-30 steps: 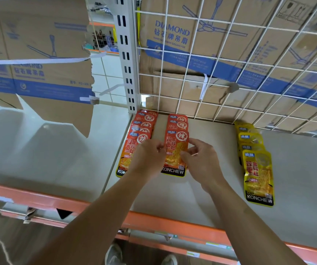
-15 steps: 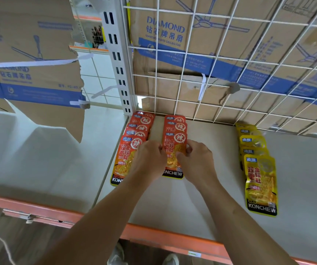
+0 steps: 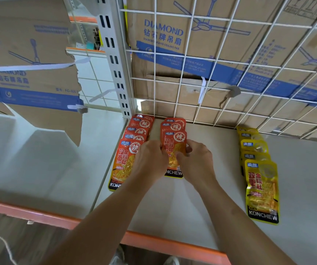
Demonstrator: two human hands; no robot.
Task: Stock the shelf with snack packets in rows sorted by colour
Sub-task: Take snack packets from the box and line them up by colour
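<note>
Both hands staying on front red packet (image 3: 173,147), centre frame, sliding it slightly back into second red row; left hand (image 3: 150,159), right hand (image 3: 198,162) fingers pinching its side edges; yellow row (image 3: 257,169) untouched at right

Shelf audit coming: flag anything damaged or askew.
The brown cardboard fan box at upper left is torn, its edge ragged, white strapping hanging loose. The red snack-packet rows and yellow packet row lie tidy.

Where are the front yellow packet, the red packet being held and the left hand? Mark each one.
front yellow packet (image 3: 261,190), head view, on its printed middle.
held red packet (image 3: 175,145), head view, on its uncovered upper face.
left hand (image 3: 150,159), head view, on the back of the hand.
</note>
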